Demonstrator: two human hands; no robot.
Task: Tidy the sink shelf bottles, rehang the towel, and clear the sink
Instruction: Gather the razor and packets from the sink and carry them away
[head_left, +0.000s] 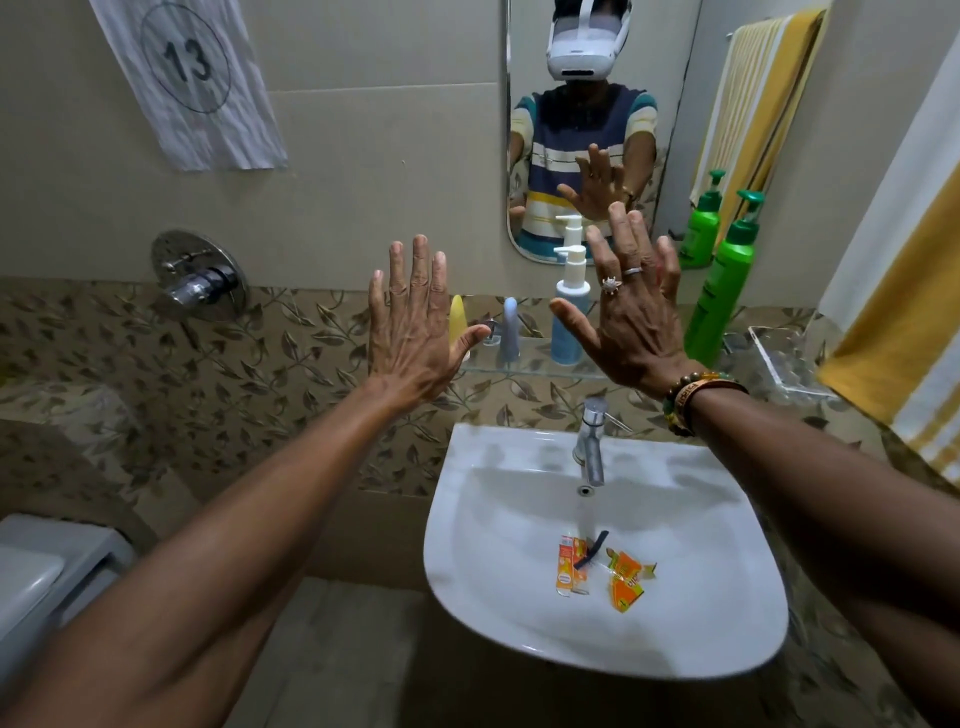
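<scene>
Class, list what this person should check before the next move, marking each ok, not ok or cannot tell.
1. Left hand and right hand free: ok.
2. White ceramic sink clear: not ok; orange wrappers lie in the basin.
3. Green plastic pump bottle and blue pump bottle upright: ok.
4. Yellow-striped towel properly hung: cannot tell; its rail is out of view.
5. Chrome tap off: cannot tell.

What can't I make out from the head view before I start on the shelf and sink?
- yellow bottle: head view, mostly behind the left hand.
- blue pump bottle: partly covered by the right hand; label unreadable.
- towel: cut off by the right edge; how it hangs is unseen.
- dark item beside the wrappers in the sink: too small to identify.
</scene>
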